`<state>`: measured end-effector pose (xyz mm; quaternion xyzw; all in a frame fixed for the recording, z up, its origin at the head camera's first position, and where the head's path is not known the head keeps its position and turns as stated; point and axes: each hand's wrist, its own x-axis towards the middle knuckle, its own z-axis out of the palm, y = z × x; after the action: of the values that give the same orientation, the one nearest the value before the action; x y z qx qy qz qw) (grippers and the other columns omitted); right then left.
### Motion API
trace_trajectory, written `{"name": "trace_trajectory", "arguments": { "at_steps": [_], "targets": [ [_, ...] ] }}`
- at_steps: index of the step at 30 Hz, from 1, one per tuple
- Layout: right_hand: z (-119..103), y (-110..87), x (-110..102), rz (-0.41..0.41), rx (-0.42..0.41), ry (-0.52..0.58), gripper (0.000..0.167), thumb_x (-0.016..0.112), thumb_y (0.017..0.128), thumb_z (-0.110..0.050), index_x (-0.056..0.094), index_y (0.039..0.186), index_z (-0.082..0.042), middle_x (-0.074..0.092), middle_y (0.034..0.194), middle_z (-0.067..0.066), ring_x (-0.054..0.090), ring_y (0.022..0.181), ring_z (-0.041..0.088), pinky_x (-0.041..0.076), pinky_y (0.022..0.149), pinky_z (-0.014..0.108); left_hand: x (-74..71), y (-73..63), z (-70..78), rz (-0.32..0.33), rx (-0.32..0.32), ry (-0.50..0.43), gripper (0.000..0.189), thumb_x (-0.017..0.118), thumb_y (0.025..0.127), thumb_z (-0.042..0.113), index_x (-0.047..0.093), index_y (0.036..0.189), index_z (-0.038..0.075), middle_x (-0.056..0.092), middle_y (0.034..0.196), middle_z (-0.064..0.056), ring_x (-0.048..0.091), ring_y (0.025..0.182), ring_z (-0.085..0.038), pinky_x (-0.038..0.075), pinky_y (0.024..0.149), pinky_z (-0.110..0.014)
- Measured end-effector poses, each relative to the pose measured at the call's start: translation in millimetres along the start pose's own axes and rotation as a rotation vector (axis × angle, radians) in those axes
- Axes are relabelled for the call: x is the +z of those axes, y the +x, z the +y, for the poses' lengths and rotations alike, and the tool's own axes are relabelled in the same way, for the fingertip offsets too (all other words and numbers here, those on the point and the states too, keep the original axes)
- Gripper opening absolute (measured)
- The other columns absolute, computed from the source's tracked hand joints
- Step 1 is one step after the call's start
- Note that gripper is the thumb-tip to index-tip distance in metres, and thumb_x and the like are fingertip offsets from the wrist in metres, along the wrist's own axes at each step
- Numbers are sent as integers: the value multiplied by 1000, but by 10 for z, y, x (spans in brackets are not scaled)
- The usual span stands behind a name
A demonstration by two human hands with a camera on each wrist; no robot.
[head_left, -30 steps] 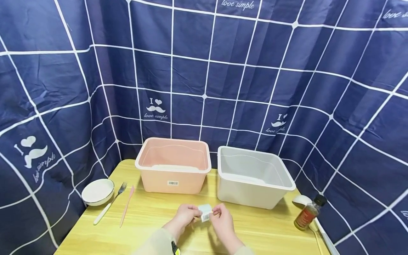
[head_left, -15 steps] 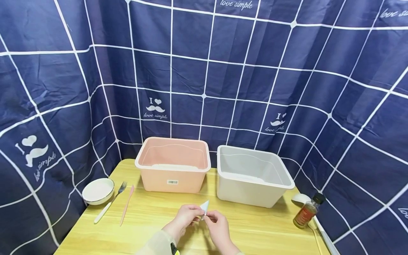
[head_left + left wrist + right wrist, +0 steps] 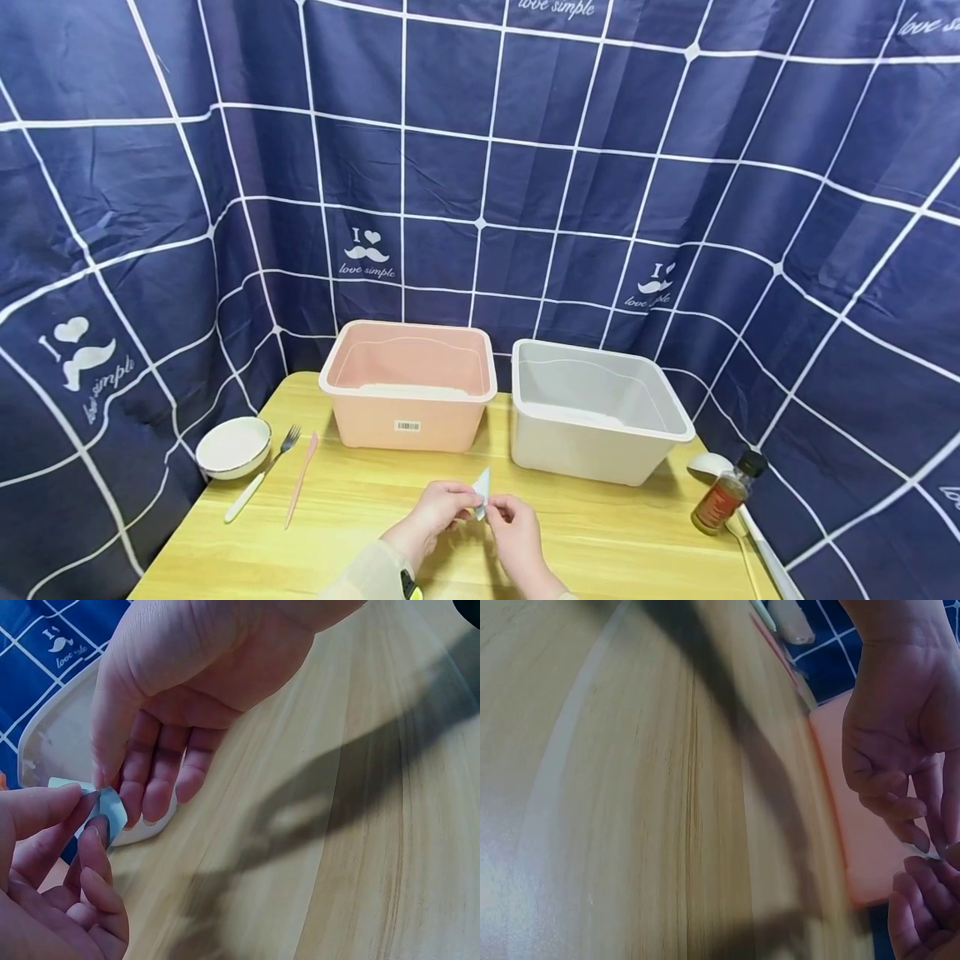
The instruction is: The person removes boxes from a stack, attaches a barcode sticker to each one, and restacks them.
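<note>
A small pale-blue paper label (image 3: 482, 486) stands folded to a point between my two hands, over the front middle of the table. My left hand (image 3: 442, 507) pinches it from the left between thumb and fingers. From the right, the thumb and fingertips of my right hand (image 3: 514, 527) pinch its lower part. The left wrist view brings the folded label (image 3: 113, 813) close, with its pale edge sticking out past the left fingertips. In the right wrist view the fingers hide nearly all of it.
Behind the hands stand a pink bin (image 3: 408, 421) and a grey bin (image 3: 585, 454). At left lie a white bowl (image 3: 234, 448), a fork (image 3: 255, 487) and a pink knife (image 3: 302, 479). A bottle (image 3: 722, 498), a ladle (image 3: 708, 467) and a pale spoon (image 3: 742, 542) are at right.
A second ago the label was held flat, its barcode showing. It has since been folded into a narrow pointed shape, and the right hand has come closer to the left.
</note>
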<state>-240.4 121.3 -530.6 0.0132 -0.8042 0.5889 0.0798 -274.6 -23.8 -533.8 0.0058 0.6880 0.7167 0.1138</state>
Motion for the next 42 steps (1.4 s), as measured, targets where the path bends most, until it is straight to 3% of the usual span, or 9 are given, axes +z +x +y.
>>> {"name": "trace_trajectory", "arguments": {
  "at_steps": [10, 20, 26, 32, 38, 42],
  "targets": [
    [5, 13, -2, -3, -28, 18, 8, 70, 85, 3, 67, 91, 7, 65, 80, 8, 57, 72, 13, 49, 64, 22, 7, -7, 21, -2, 3, 28, 17, 74, 83, 12, 72, 93, -1, 65, 74, 3, 57, 63, -10, 39, 54, -21],
    [44, -8, -10, -2, 29, 37, 7, 67, 87, 2, 67, 93, 6, 67, 81, 10, 59, 74, 17, 49, 64, 23, 25, -32, -1, -16, 27, 27, 14, 72, 83, 8, 72, 92, -3, 64, 73, 3, 56, 67, -12, 39, 55, -21],
    [88, -9, -37, -21, 36, 61, 10, 66, 91, -1, 67, 95, 8, 68, 85, 11, 63, 79, 22, 54, 68, 30, 27, -43, -14, -15, 24, 25, 14, 72, 83, 8, 71, 93, -2, 65, 74, 3, 56, 66, -12, 39, 56, -21],
    [89, -1, -76, -38, 89, 94, 12, 65, 91, -2, 68, 94, 9, 68, 85, 14, 63, 80, 25, 54, 66, 31, 26, -59, -15, -28, 19, 50, 13, 72, 84, 10, 71, 91, -1, 64, 76, 3, 55, 69, -14, 40, 57, -23],
    [135, 31, -130, -77, 164, 201, 18, 60, 92, -2, 65, 98, 15, 66, 82, 10, 62, 78, 20, 55, 68, 34, 34, -62, -18, -33, 31, 50, 13, 72, 83, 9, 70, 89, -3, 64, 75, 3, 55, 68, -14, 40, 57, -24],
    [146, 35, -167, -50, 204, 225, 20, 58, 92, -2, 63, 99, 16, 64, 80, 6, 61, 75, 16, 54, 68, 33, 22, -59, -12, -16, 42, 69, 12, 71, 83, 7, 69, 88, -4, 63, 76, 2, 56, 69, -16, 42, 61, -27]
  ]
}}
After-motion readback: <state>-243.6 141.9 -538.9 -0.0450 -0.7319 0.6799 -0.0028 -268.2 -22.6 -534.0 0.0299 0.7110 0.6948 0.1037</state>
